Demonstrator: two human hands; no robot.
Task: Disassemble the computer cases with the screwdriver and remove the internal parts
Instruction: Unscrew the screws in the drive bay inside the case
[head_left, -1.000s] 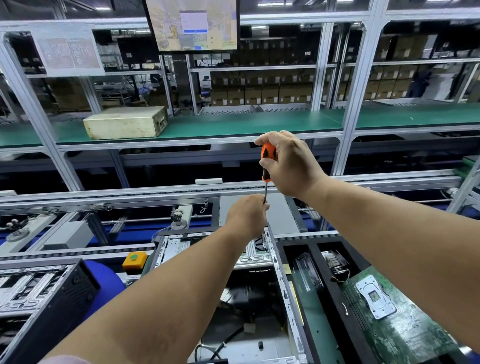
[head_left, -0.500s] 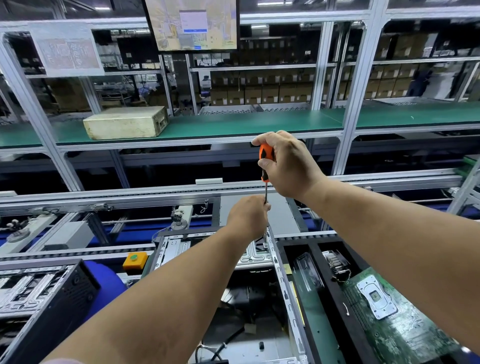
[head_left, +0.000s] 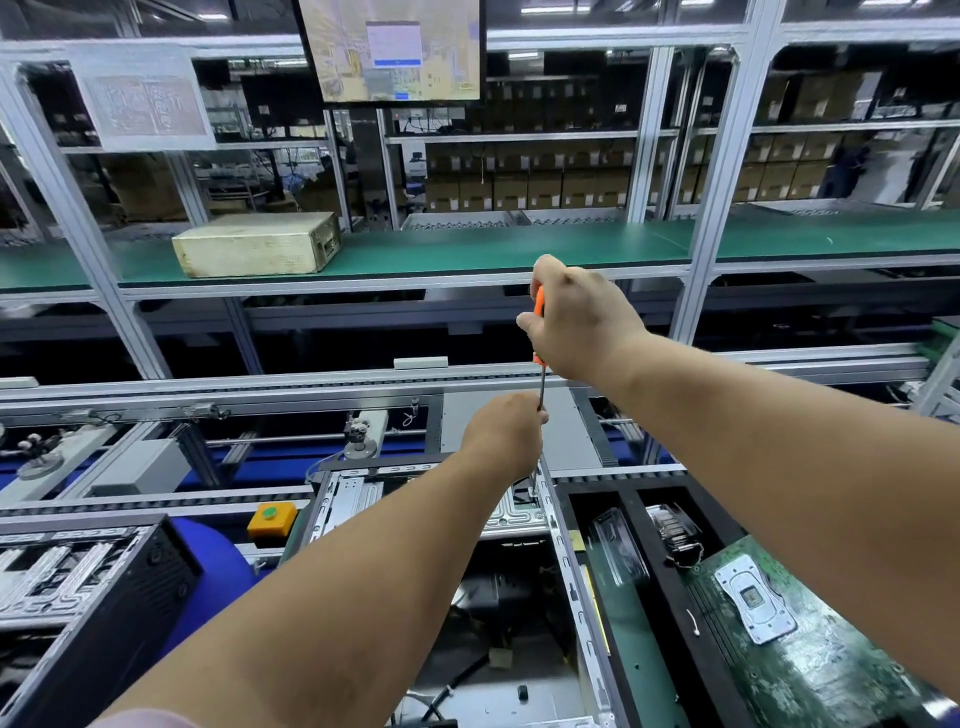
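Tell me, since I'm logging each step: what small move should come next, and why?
Probably keep turning the orange-handled screwdriver: the right hand grips its handle, the left hand steadies its shaft, and its tip sits at the open metal computer case rail.

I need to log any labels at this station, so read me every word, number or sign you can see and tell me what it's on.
No text can be read in this picture.
Monitor: a window with lines on it, too blurred.
Sheet on the frame: printed, too faint.
Cartons on the far shelves: labels too small.
Circuit board: markings too small.
Screwdriver: no marking shows.
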